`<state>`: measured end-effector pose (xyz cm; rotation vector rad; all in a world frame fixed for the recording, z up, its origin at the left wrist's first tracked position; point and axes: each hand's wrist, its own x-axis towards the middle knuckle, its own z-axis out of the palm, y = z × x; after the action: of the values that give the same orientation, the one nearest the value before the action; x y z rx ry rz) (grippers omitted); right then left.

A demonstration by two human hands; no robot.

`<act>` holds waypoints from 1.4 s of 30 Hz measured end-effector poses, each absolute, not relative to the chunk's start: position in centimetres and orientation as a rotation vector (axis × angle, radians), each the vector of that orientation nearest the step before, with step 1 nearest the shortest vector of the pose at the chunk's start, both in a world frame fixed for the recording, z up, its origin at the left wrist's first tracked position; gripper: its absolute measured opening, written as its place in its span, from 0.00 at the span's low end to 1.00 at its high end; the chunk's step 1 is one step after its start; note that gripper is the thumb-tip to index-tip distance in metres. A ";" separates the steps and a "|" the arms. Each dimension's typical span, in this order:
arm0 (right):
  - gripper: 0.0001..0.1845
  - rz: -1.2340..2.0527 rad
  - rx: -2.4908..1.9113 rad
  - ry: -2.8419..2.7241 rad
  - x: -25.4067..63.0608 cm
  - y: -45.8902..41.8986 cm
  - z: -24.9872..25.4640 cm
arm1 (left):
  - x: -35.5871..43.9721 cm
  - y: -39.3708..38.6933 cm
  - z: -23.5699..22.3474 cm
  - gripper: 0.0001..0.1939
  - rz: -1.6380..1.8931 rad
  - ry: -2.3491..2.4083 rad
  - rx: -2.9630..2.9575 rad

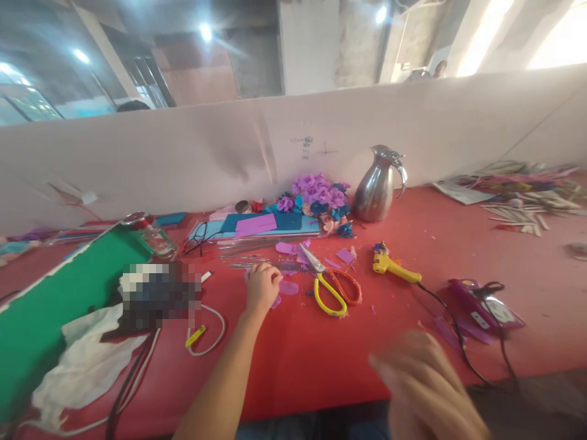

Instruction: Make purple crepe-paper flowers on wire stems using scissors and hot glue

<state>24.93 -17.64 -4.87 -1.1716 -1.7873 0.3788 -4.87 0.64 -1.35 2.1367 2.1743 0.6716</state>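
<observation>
My left hand (262, 288) rests low over the red table, its fingers curled together among purple paper petals (288, 287). Whatever its fingertips may hold is hidden. Just right of it lie scissors (330, 292) with one yellow and one orange handle, blades spread apart. Closer to me, my right hand (426, 382) hangs above the front edge, smeared by motion, so its fingers cannot be made out. Thin metal wires (243, 250) lie beyond my left hand. A yellow glue gun (397, 269) with a black cord lies to the right.
Purple paper flowers (318, 192) and a steel jug (376, 186) stand along the partition. Coloured paper sheets (257, 225) lie before them. A purple power strip (486, 305) is at right. At left are a green box (41, 318), a white cloth (92, 360) and a glass jar (156, 235).
</observation>
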 end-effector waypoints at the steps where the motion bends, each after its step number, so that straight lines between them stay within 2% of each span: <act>1: 0.13 0.354 -1.142 -1.849 23.7 -15.0 -3.1 | -5.1 0.7 -1.4 0.05 0.690 2.179 2.101; 5: 0.13 0.226 -1.206 -1.991 19.8 -7.2 0.2 | -6.4 0.6 -1.6 0.05 0.763 2.176 2.001; 12: 0.14 0.260 -1.366 -2.048 19.4 -4.7 -2.7 | -7.3 0.4 -1.6 0.06 0.978 2.073 1.873; 15: 0.14 0.241 -1.367 -2.037 19.6 -4.3 -2.9 | -7.4 0.2 -1.3 0.04 1.249 1.904 1.551; 17: 0.12 0.256 -1.353 -1.979 19.4 -4.0 -2.6 | -7.2 0.1 -1.0 0.08 1.361 1.779 1.345; 20: 0.10 0.472 -1.294 -1.809 18.1 -2.7 -1.6 | -6.2 0.1 0.0 0.14 1.344 1.577 1.146; 24: 0.17 1.180 -1.103 -1.395 14.8 0.8 0.0 | -4.0 0.7 1.1 0.16 1.293 1.334 0.960; 26: 0.16 1.372 -1.021 -1.263 13.3 2.3 0.3 | -3.0 0.9 1.4 0.16 1.273 1.325 0.976; 33: 0.12 1.395 -1.031 -1.197 12.7 3.1 -0.7 | -1.5 1.5 1.6 0.17 1.113 1.363 1.088; 38: 0.10 1.400 -1.044 -1.119 13.3 3.4 -1.0 | -2.6 2.7 1.4 0.10 1.133 1.510 1.156; 42: 0.11 1.375 -1.071 -1.151 13.2 3.5 -1.1 | -3.0 2.7 1.8 0.14 1.131 1.562 1.227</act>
<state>13.24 3.48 -1.11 -1.0706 -1.1507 1.3753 -2.96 2.74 1.84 1.2267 1.5618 1.1311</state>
